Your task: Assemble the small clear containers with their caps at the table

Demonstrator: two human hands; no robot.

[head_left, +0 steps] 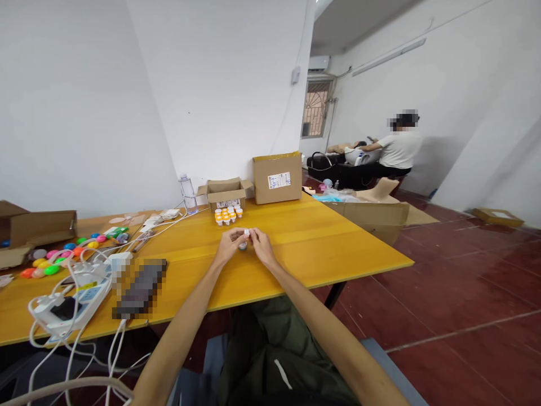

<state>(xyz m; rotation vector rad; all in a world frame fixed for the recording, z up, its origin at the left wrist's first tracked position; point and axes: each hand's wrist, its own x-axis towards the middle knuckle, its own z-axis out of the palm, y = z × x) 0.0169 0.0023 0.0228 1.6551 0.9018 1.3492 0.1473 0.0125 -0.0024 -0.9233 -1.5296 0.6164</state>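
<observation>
Both our hands meet over the table: left hand and right hand pinch one small white-capped jar between fingertips, held low for steadiness, just short of the cluster of orange jars.

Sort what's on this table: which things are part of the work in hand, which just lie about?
In hand: small white-capped jar, between left hand and right hand; cluster of orange-capped jars; small open box.
Lying about: coloured lids, water bottle, white cables, closed carton.
</observation>
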